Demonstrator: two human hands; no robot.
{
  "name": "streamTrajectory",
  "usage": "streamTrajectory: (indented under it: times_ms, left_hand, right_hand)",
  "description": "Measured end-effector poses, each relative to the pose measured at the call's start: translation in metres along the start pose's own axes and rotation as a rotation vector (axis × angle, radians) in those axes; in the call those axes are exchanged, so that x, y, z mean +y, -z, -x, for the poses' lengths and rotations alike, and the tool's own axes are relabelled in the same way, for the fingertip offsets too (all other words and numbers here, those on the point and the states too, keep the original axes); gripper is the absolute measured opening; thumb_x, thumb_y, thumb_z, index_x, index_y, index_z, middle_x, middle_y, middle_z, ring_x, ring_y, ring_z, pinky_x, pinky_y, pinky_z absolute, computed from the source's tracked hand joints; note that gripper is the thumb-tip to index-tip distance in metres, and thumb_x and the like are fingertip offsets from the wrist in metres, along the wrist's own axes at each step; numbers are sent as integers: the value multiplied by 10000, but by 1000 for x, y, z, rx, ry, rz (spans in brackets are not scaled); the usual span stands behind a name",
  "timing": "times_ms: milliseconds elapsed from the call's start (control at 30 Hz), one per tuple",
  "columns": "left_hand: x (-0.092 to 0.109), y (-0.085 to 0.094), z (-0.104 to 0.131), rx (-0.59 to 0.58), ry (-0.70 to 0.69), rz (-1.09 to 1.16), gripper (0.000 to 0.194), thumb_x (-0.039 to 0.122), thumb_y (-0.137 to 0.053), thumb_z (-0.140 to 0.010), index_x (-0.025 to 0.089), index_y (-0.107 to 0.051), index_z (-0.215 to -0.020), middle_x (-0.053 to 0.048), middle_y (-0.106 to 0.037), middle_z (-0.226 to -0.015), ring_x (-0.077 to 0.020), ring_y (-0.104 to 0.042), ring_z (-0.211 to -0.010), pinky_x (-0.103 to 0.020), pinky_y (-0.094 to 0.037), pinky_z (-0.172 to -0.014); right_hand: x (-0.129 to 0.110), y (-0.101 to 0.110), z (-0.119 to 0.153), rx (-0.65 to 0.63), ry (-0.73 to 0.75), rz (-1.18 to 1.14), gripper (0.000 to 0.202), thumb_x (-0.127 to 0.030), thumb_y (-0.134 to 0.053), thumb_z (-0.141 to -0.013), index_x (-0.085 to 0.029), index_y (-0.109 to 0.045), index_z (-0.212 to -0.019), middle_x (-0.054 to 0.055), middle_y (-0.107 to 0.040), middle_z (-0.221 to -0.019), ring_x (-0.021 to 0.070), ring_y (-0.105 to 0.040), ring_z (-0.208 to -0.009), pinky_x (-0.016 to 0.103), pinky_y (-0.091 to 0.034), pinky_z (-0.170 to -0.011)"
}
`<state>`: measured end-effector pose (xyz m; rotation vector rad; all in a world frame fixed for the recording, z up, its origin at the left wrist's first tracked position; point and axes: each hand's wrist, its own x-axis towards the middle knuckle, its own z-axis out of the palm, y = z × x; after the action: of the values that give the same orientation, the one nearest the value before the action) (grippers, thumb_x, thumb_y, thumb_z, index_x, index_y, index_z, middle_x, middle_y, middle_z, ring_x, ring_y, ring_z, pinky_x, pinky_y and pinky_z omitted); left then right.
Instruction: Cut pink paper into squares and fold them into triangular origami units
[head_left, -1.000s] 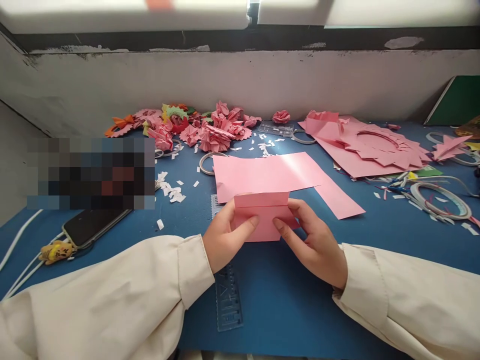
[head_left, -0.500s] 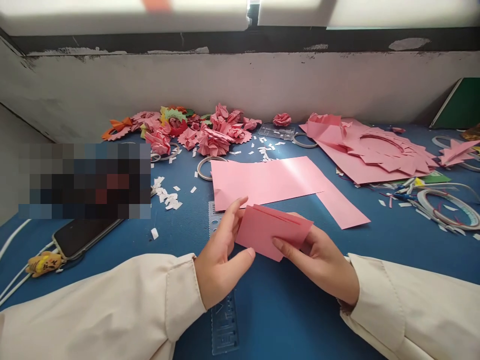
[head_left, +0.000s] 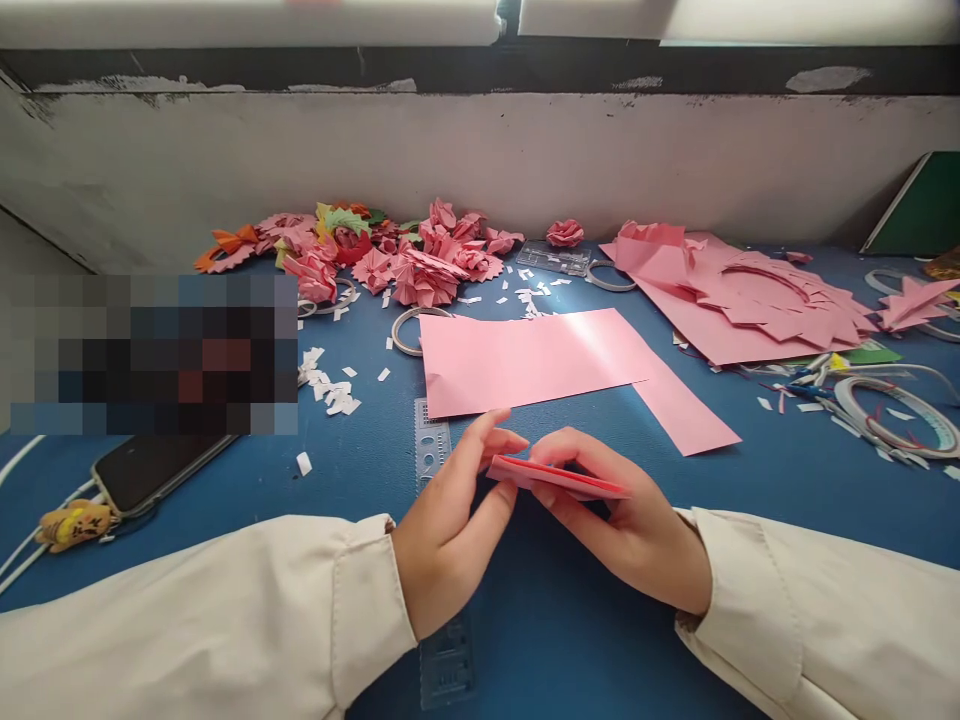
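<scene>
A small stack of pink paper (head_left: pixel 564 478) is held over the table, tilted so that its edge faces me. Its right part is pinched between the thumb and fingers of my right hand (head_left: pixel 637 525). My left hand (head_left: pixel 454 535) closes on the left end, thumb at the near side and fingers at the far side. Beneath my left hand lies a clear plastic ruler (head_left: pixel 448 665), partly covered by the hand and wrist. Just beyond both hands, a large pink sheet (head_left: pixel 517 365) lies flat, with a pink strip (head_left: pixel 686 415) sticking out at its right.
Folded paper flowers (head_left: pixel 427 265) are heaped at the back. White paper scraps (head_left: pixel 330 390) and tape rolls (head_left: pixel 409 330) are scattered about. A phone (head_left: pixel 161 470) with a cable lies left. Right are layered pink sheets (head_left: pixel 720 340), another tape roll (head_left: pixel 896 415) and a green board (head_left: pixel 915 205).
The pink paper stack has tipped from showing its broad face to nearly edge-on. My left thumb and fingers have closed in on its left end.
</scene>
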<state>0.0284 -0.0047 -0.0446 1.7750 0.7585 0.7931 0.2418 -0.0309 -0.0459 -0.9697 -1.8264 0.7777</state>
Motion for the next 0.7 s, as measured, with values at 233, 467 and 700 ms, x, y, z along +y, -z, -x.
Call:
streamTrajectory:
  times_ms: [233, 467, 700]
  left_hand:
    - [12, 9, -9, -62, 202, 73, 341, 492, -616, -1073, 163, -686, -1135, -42, -710, -1049, -195, -701, -875, -374, -616, -801]
    - [12, 10, -4, 4, 303, 132, 376, 526, -612, -1067, 163, -681, -1132, -35, -700, -1018, -188, -690, -840, -363, -609, -774]
    - [10, 8, -3, 141, 350, 145, 387, 534, -603, -1071, 165, -666, -1168, -40, -694, -1033, -175, -682, -813, -334, -605, -722]
  right_hand:
    - [3, 1, 5, 84, -31, 82, 259, -350, -609, -1077, -182, -622, -1274, 20, -682, -991, 113, -664, -737, 231, -582, -595]
    - [5, 5, 7, 76, 93, 261, 378, -336, -573, -1087, -249, -486, -1445, 73, -720, -1178, 157, -742, -901, 235, -626, -705]
    - [7, 2, 10, -12, 194, 422, 1028, -736, -718, -877, -199, -267, -1629, 192, -634, -1372, 320, -685, -1209, 444, -618, -980]
